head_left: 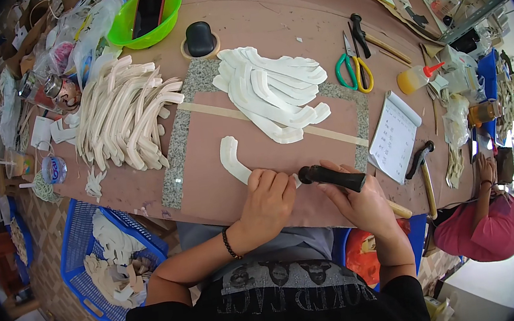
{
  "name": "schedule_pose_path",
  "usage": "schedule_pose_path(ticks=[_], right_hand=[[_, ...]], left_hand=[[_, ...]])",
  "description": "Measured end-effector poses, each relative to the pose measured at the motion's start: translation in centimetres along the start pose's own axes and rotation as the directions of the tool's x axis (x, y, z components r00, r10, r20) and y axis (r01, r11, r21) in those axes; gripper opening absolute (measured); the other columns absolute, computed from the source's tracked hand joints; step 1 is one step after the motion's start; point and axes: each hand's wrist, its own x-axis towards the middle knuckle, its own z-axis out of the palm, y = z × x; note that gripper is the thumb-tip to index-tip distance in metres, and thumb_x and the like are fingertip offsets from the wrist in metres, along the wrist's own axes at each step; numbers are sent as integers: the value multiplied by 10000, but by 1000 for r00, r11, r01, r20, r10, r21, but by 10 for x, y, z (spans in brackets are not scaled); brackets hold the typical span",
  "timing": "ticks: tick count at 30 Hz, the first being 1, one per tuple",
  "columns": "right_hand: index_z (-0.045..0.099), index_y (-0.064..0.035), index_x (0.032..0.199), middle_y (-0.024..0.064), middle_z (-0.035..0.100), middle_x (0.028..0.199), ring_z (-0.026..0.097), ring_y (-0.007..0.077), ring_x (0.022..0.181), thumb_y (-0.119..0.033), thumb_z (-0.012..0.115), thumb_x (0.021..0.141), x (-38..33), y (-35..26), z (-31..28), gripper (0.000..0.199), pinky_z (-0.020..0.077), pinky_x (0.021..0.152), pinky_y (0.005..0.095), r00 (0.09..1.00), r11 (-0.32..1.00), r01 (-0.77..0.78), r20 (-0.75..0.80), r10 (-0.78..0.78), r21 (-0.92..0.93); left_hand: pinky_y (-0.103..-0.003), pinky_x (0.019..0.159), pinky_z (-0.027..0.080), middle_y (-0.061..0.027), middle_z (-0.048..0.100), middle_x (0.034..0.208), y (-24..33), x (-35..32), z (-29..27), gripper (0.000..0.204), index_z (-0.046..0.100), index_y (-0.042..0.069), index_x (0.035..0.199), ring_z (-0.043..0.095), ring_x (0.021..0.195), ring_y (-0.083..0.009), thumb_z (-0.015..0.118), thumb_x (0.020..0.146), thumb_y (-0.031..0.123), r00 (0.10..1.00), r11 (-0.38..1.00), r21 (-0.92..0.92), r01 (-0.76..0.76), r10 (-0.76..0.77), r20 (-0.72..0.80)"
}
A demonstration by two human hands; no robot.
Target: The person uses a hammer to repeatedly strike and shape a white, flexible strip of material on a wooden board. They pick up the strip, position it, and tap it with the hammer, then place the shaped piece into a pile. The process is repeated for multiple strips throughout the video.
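A curved white strip (230, 155), perhaps leather, lies on the brown work surface (204, 166) in front of me. My left hand (264, 204) is closed on the strip's near end, fingers bunched together. Just to its right, my right hand (363, 204) grips a hammer (338, 178) with a black head and a wooden handle. The hammer head is right beside the left fingertips and the strip's end. Beyond my hands lies a fanned pile of similar white strips (268, 92). A larger heap of cream strips (128, 115) sits to the left.
At the right lie a notepad (395, 135), a second hammer (424, 170), scissors (353, 67) and a glue bottle (416, 79). A green bowl (173, 11) holding a phone stands far left. A blue basket (78, 257) is below left. A person in pink (480, 230) sits at right.
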Motion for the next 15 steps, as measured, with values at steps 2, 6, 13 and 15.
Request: schedule_pose_path(ticks=[2, 6, 13, 15], right_hand=[[658, -39, 1296, 185, 712, 992, 691, 426, 819, -155, 735, 923, 1, -3, 0, 398, 550, 718, 458, 999, 1000, -8, -46, 9, 19], [649, -42, 1321, 172, 711, 979, 699, 406, 811, -151, 740, 920, 5, -4, 3, 425, 556, 698, 443, 998, 1000, 23, -50, -24, -11], [650, -44, 1329, 161, 714, 1004, 709, 393, 817, -133, 736, 918, 7, -8, 5, 429, 571, 703, 442, 998, 999, -18, -61, 19, 29], [653, -39, 1322, 161, 716, 1008, 714, 387, 821, -129, 736, 918, 6, -3, 8, 423, 573, 703, 440, 999, 1000, 21, -50, -20, 9]], left_hand=[[-426, 929, 408, -112, 598, 937, 1, 1, -2, 277, 692, -70, 1038, 571, 928, -270, 651, 808, 78, 999, 999, 31, -39, 39, 13], [-410, 910, 427, -102, 582, 915, -2, 4, -5, 291, 692, -75, 1021, 556, 913, -262, 640, 790, 95, 995, 993, 80, -86, 82, 56], [-453, 1021, 394, -101, 598, 1006, 1, -2, -13, 312, 680, -53, 1100, 578, 999, -257, 625, 833, 98, 990, 991, 120, -62, 46, 130], [-457, 1033, 386, -95, 597, 1010, -4, -4, -18, 294, 684, -47, 1094, 576, 1006, -255, 625, 844, 97, 990, 999, 16, -33, 30, 141]])
